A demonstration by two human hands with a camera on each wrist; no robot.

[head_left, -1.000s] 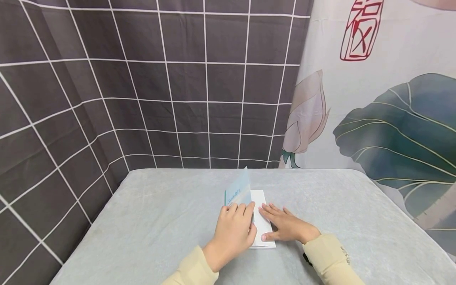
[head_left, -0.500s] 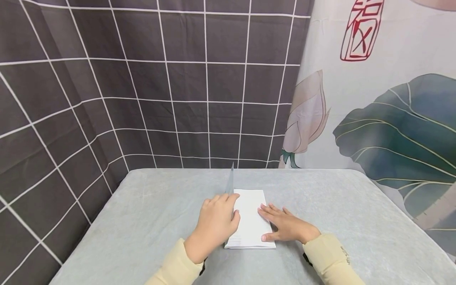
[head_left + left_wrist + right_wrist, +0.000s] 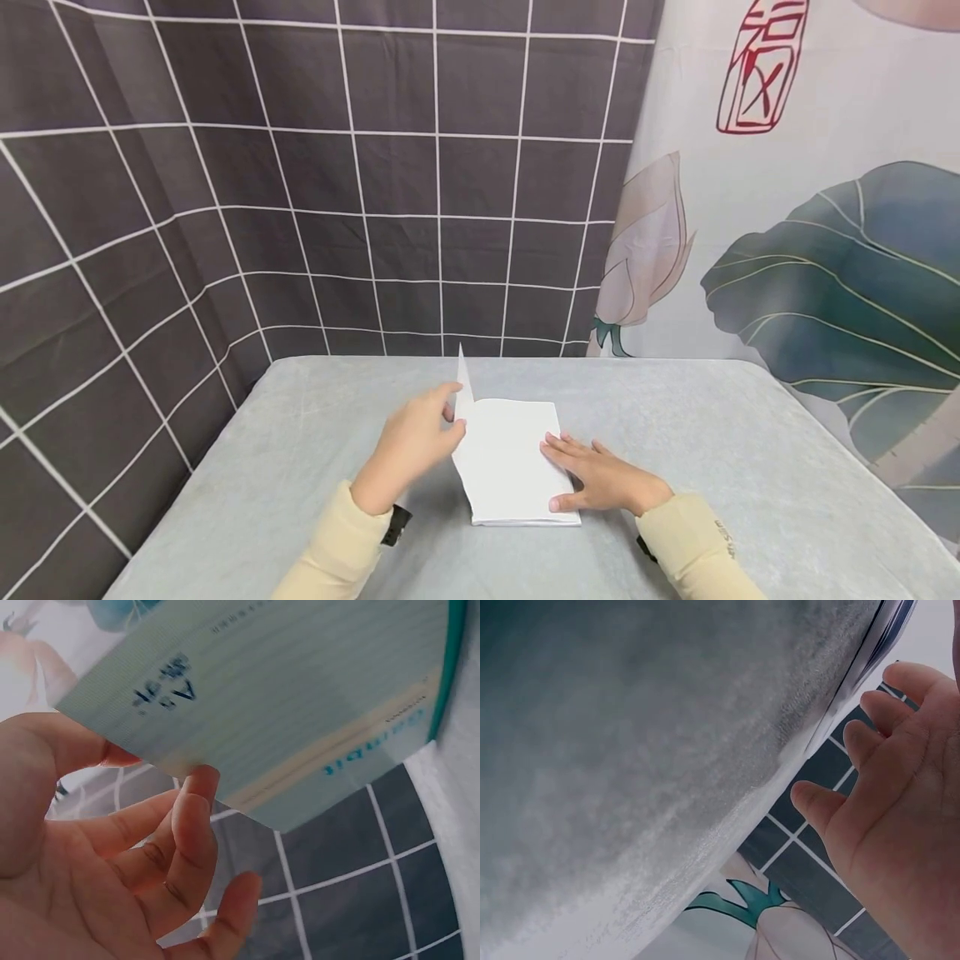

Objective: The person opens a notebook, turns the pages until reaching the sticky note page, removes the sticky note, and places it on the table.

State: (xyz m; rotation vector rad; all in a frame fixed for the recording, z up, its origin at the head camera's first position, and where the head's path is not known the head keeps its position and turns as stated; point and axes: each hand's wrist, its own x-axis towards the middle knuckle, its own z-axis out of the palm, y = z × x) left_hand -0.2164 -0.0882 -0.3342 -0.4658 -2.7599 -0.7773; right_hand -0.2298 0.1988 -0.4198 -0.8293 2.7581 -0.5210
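Observation:
A notebook [image 3: 506, 467] lies on the table with its front cover [image 3: 465, 398] raised at the left, baring a white page. My left hand [image 3: 411, 439] pinches the free edge of that cover between thumb and fingers. In the left wrist view, the outer side of the pale green cover [image 3: 300, 712] shows the printed word "Gambit" and a darker green spine strip. Spread over the right part of the page, my right hand [image 3: 603, 479] rests with straight fingers and holds nothing. The right wrist view shows this hand [image 3: 907, 787] beside the notebook's edge [image 3: 881, 645].
A pale grey cloth covers the table [image 3: 315, 467]. Behind it hangs a dark curtain with a white grid [image 3: 390, 175]. To the right is a white curtain [image 3: 675, 75] printed with a lotus bud and a large leaf.
My left hand has moved left, swinging the cover up and over to the left, and the white page is now fully bared. The right hand has stayed on the notebook's right side.

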